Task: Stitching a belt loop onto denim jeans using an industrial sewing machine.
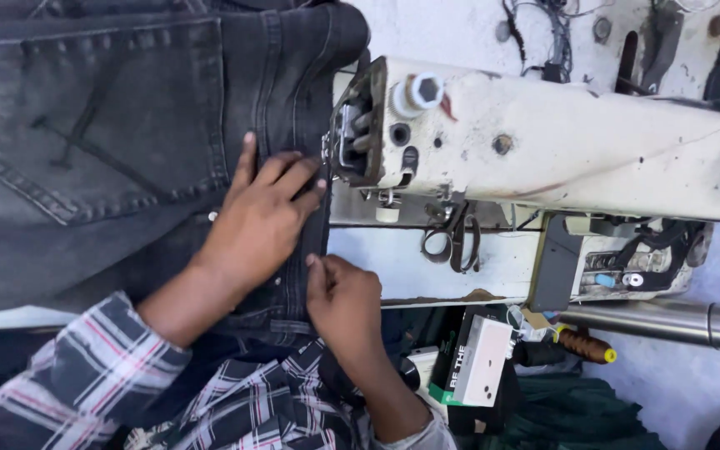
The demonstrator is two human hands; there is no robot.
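Observation:
Dark grey jeans (127, 125) lie spread over the sewing table, back pocket up. My left hand (264, 212) presses flat on the denim with fingers spread, fingertips close to the needle area of the worn white sewing machine (543, 142). My right hand (343, 296) pinches the waistband edge of the jeans at the table's near edge, just below the left hand. Both my sleeves are plaid.
Scissors (452, 242) rest on the white table beside the machine base. A small white and green box (477, 358), a brown thread spool (585, 346) and a metal tube (668, 321) sit at lower right. Tangled wires hang at the top.

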